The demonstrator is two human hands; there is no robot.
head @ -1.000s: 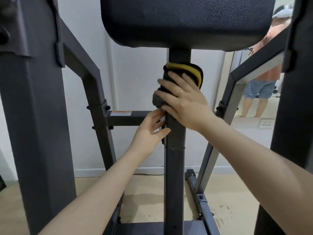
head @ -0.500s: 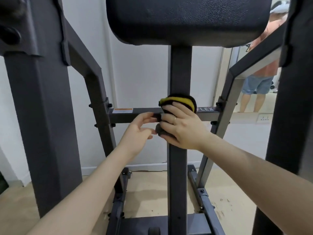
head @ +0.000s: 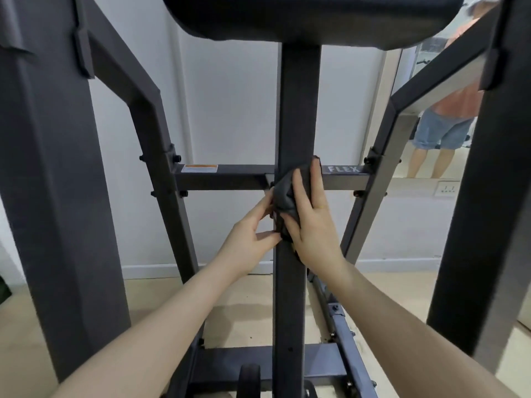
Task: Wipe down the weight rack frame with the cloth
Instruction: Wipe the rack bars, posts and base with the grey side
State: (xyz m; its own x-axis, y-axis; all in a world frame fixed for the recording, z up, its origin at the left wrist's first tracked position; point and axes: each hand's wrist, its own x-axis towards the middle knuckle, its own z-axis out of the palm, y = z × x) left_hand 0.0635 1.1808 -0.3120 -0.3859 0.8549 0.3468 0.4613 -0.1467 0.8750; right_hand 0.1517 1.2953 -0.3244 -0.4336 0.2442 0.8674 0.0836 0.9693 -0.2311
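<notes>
A dark grey metal rack frame fills the view, with a central upright post under a black padded seat. A dark cloth is wrapped on the post where the horizontal crossbar meets it. My right hand lies flat over the cloth and presses it on the post's front and right side. My left hand pinches the cloth's left edge with its fingertips. Much of the cloth is hidden under my right hand.
Thick uprights stand close at the left and right. Angled braces run behind. The base bar and a small wheel sit low. A wall mirror at the right reflects a person. A wall socket sits below it.
Both hands slid the cloth down the central post, from just under the seat pad to the crossbar junction. The cloth's yellow edge no longer shows.
</notes>
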